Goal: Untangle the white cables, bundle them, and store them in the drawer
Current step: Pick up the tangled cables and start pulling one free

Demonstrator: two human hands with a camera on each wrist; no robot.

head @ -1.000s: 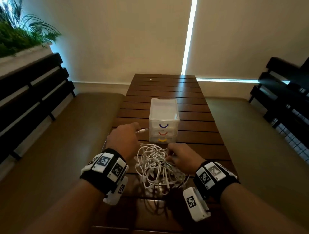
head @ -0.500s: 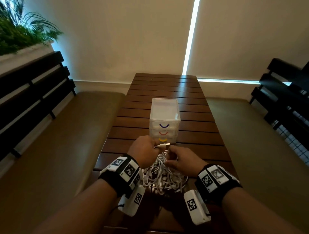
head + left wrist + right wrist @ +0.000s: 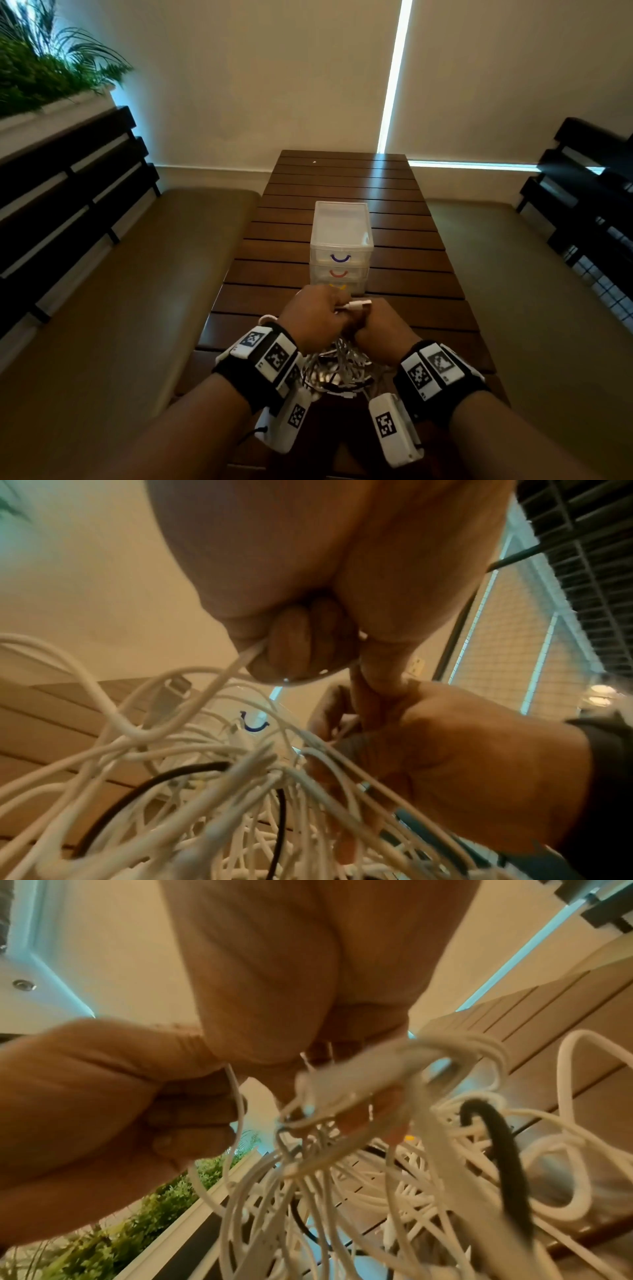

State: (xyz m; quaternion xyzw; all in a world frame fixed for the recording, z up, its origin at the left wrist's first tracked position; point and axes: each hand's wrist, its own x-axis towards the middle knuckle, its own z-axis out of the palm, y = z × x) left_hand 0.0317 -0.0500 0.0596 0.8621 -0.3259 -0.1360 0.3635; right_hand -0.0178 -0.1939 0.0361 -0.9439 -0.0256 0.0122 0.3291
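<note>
A tangle of white cables point(image 3: 339, 366) lies on the near end of the wooden table point(image 3: 411, 260), partly hidden under my wrists. My left hand point(image 3: 318, 315) grips one white cable, whose plug end point(image 3: 359, 305) sticks out to the right. In the left wrist view its fingers point(image 3: 291, 642) curl round that strand point(image 3: 246, 656). My right hand point(image 3: 376, 327) touches the left one and holds several gathered loops point(image 3: 428, 1056) above the tangle. A clear three-drawer unit point(image 3: 340, 240) stands just beyond the hands, with all its drawers closed.
A black cable point(image 3: 496, 1137) runs through the white tangle. Cushioned benches point(image 3: 137, 291) flank the table on both sides, with dark slatted backrests point(image 3: 68, 192). A planter with green plants point(image 3: 41, 75) sits at the upper left. The table stretches on behind the drawer unit.
My left hand has come in from the left with the cable's plug end and now meets the right hand in front of the drawer unit. The right hand has risen slightly.
</note>
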